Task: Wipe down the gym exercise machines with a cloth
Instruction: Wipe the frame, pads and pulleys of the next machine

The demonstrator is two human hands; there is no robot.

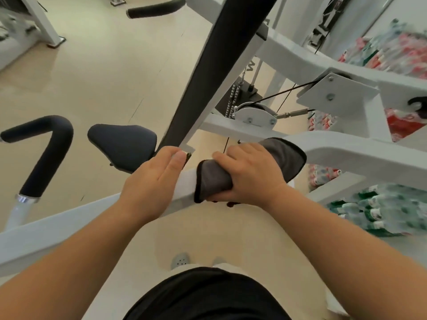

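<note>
Right grip (pixel 249 174) was closed over the cloth (pixel 216 179), fingers curled round it and the white frame bar (pixel 34 232) under it, centre of frame. The cloth lay draped across the bar, one end hanging off the near side and the other spread toward the right.

Left grip (pixel 152 181) lay flat on the same bar just left of the cloth. Its fingers were mostly straight and held nothing, with the thumb near the foot of the black back pad (pixel 208 65).

Handling, my read:
- The cloth looked soft, light and limp, probably microfibre with a stitched edge. It would bunch and slide if only pinched. Best to hold it folded under the palm and wrap it round the tube.
- The bar was painted steel, rigid and smooth, so the cloth should glide. It could take full pressure.
- The seat (pixel 122 144) at left centre and the back pad were padded vinyl with some give, so use flat strokes there.
- Keep the cloth away from the cable and pulley (pixel 254 112) at right centre, since a loose corner could snag.
</note>
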